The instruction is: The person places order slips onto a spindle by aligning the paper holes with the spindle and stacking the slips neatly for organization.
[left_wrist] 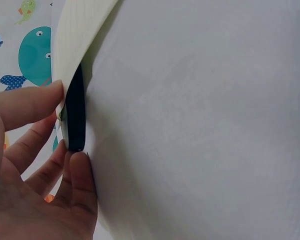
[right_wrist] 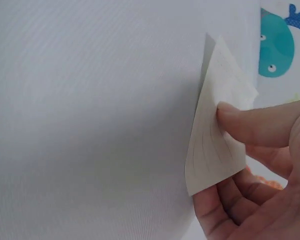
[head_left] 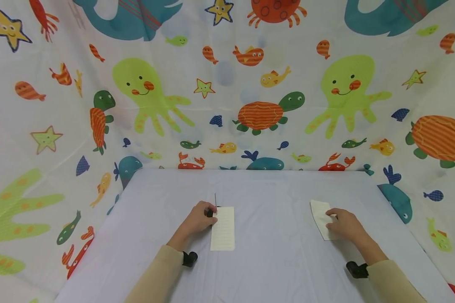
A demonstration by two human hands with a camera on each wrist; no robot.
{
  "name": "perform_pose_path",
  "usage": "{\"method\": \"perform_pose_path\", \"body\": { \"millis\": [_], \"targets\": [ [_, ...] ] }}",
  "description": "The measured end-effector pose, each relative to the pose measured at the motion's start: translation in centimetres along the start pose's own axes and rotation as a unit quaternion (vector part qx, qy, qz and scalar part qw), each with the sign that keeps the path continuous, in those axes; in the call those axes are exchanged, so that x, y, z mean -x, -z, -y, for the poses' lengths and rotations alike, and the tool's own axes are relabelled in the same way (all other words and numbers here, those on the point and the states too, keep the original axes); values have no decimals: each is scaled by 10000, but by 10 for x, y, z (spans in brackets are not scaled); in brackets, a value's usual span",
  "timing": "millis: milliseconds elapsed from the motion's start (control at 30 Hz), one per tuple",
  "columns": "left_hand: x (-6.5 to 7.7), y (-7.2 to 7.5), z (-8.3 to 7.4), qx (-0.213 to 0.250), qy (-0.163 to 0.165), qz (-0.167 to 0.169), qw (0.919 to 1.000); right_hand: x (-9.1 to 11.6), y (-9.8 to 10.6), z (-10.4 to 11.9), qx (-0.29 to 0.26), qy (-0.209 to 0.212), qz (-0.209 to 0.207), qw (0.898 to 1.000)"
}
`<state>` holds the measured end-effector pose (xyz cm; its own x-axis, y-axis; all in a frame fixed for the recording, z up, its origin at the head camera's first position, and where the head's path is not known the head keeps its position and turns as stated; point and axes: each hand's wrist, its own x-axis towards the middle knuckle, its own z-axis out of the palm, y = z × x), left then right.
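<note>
Left of the middle of the table, my left hand (head_left: 199, 218) pinches the left edge of a cream lined paper sheet (head_left: 223, 231) near its top. Under my left fingers sits a small black object (head_left: 209, 213), with a thin dark upright line beside it at the paper's corner. In the left wrist view it appears as a narrow dark bar (left_wrist: 77, 115) under the curved paper, between thumb and fingers; I cannot tell its kind. Over on the right, my right hand (head_left: 345, 225) pinches a second lined sheet (right_wrist: 215, 145), thumb on top and fingers beneath, the paper slightly bent and tilted.
A white cloth covers the table (head_left: 265, 269). Behind it and along both sides hangs a curtain (head_left: 220, 126) printed with sea animals. Each wrist wears a black camera mount (head_left: 190, 259).
</note>
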<state>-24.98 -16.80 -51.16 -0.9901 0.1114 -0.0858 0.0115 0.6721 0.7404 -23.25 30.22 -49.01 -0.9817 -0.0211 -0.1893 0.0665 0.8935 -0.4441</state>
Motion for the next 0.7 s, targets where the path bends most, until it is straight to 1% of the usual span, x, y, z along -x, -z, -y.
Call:
{"method": "perform_pose_path", "body": {
  "millis": [100, 233, 400, 600, 700],
  "targets": [
    [0, 0, 0, 23, -28, -2, 10000, -1, -2, -3, -273, -86, 14, 9996],
    [1, 0, -1, 30, 5, -11, 10000, -3, -4, -6, -783, -230, 11, 9967],
    [2, -1, -1, 57, 8, -14, 10000, -3, -8, -4, -1257, -328, -136, 9914],
    [2, -2, 0, 91, -1, -37, 10000, -2, -14, 0, -1570, -180, -509, 9861],
    [3, -2, 0, 86, 18, -35, 10000, -3, -17, 4, -1721, -128, -611, 9831]
  ]
}}
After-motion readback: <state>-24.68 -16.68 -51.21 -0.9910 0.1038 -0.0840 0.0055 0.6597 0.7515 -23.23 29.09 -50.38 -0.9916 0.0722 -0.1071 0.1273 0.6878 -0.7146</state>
